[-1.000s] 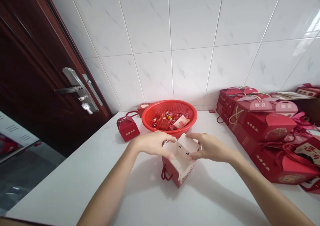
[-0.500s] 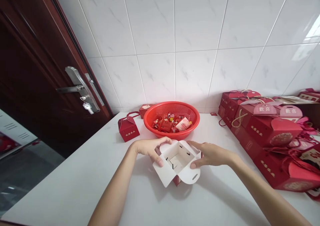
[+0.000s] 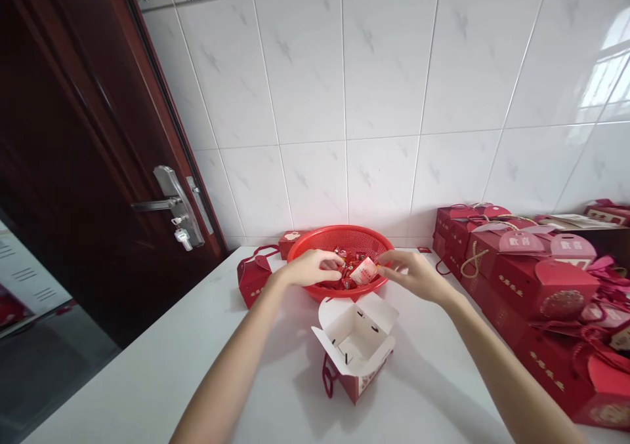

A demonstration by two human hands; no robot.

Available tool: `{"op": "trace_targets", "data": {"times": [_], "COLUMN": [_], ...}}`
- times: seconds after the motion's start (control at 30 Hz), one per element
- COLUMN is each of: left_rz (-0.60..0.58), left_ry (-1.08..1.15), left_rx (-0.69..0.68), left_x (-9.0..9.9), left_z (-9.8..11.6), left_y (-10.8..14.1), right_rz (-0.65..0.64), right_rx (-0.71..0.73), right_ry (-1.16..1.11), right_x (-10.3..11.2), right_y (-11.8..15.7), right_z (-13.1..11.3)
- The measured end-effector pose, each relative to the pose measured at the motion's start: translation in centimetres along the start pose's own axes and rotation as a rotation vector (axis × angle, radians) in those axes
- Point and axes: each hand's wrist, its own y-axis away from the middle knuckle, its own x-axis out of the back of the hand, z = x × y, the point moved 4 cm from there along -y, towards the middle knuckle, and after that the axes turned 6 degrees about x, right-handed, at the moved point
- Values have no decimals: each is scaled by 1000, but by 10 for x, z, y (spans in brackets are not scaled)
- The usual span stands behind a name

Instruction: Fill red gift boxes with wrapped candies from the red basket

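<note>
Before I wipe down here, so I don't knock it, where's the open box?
In the head view, the open box stands on the white table, low and slightly right of centre, just on the near side of the red basket.

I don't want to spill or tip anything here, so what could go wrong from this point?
The open box stands close in front of the red basket, so drawing your left hand or right hand back low might knock it. Its dark red cord loops out at one side and could catch a finger. The pale pink packet lies among small wrapped pieces, some of which might drop if lifted with it.
</note>
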Motion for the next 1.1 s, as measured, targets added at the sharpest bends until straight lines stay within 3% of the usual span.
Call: {"op": "trace_targets", "data": {"times": [0.1,0.2,0.27,0.43,0.57,0.7,0.8,0.93,1.1], "left_rz": [12,-1,81,388,488,379,177,-56,-25], "left_ry": [-109,-127,-98,11,53,28,-61,-260,-378], "left_rx": [42,67,42,-61,-105,-104,-99,-24,179], "left_x": [-24,-47,-49,-32,-32,-43,-55,-70,-71], "left_z": [3,-4,-10,-18,-12,-9,-10,-12,-21], "left_y": [-48,-80,-89,-86,-84,-86,-89,-94,-105], "right_rz": [308,413,454,455,393,495,640,722,711], "right_rx": [-77,-122,-136,-123,-103,-130,-179,-206,-207], "right_ry": [-226,-288,-322,-441,-558,-630,-648,-651,-590], "right_x": [-11,-29,-37,-43,-48,-47,-44,-43,-45], "right_y": [-33,-56,-62,-64,-65,-65,-64,-62,-60], "right_z": [22,43,53,65,67,75,83,84,84]}}
